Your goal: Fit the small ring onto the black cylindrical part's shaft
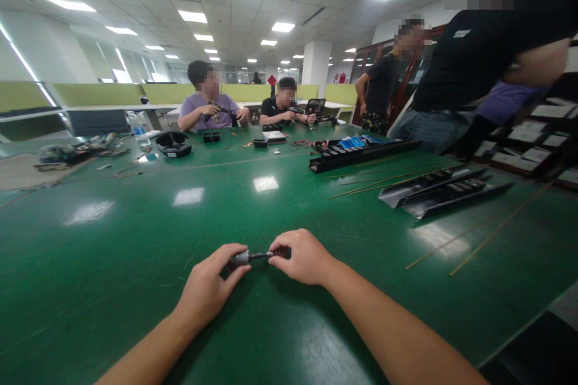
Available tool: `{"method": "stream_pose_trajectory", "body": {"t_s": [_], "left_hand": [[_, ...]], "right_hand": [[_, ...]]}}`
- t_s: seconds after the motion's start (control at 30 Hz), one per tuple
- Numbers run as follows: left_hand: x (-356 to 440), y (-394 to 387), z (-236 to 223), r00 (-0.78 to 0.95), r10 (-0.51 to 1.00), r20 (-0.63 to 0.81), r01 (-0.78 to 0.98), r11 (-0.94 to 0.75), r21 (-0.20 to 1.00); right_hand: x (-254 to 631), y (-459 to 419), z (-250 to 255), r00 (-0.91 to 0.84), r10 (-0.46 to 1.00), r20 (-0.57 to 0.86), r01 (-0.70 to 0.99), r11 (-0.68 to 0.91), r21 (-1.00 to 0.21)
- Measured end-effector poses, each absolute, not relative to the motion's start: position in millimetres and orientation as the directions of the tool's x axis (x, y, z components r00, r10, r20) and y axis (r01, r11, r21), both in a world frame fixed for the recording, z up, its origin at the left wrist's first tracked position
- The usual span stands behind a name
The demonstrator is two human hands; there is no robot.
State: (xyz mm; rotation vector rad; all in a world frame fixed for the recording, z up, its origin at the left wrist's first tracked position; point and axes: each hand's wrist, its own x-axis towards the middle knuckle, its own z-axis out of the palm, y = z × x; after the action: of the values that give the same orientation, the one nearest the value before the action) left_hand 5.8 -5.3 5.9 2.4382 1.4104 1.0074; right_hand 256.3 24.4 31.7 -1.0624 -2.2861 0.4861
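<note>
Between my hands, just above or on the green table (149, 264), lies a small silver-grey cylinder (242, 257) with a thin dark shaft or lead (259, 255) running out to the right. My left hand (208, 286) pinches the cylinder between thumb and fingers. The far end of the dark shaft is pinched by my right hand (307, 257), whose fingertips hide most of that end. The exact kind of part is too small to make out.
Black metal channels (445, 189) and thin rods (383, 185) lie at the right. Farther back are a black headset (173, 144), a water bottle (138, 129) and a longer black channel (361, 153) holding blue packets. Two people sit opposite; others stand at the right.
</note>
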Motion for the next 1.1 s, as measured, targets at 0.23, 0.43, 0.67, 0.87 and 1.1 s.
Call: {"method": "stream_pose_trajectory", "body": {"t_s": [0.23,0.43,0.67,0.87,1.1], "left_hand": [[5.9,-5.0,6.3,0.322,0.810,0.490,0.717,-0.547,0.432],[6.6,-5.6,8.5,0.328,0.813,0.482,0.714,-0.547,0.437],[6.4,-5.5,8.6,0.335,0.812,0.478,0.711,-0.551,0.437],[6.4,-5.1,8.4,0.334,0.821,0.463,0.710,-0.542,0.450],[5.2,-5.6,9.1,0.344,0.816,0.465,0.701,-0.552,0.451]], "right_hand": [[256.4,23.7,34.3,-0.526,0.787,0.323,0.584,0.610,-0.536],[257.4,23.8,34.3,-0.524,0.787,0.326,0.584,0.611,-0.535],[257.9,24.4,34.5,-0.525,0.791,0.316,0.597,0.606,-0.526],[257.9,24.4,33.9,-0.523,0.789,0.322,0.595,0.608,-0.526],[258.5,24.0,35.4,-0.534,0.780,0.326,0.588,0.620,-0.520]]}}
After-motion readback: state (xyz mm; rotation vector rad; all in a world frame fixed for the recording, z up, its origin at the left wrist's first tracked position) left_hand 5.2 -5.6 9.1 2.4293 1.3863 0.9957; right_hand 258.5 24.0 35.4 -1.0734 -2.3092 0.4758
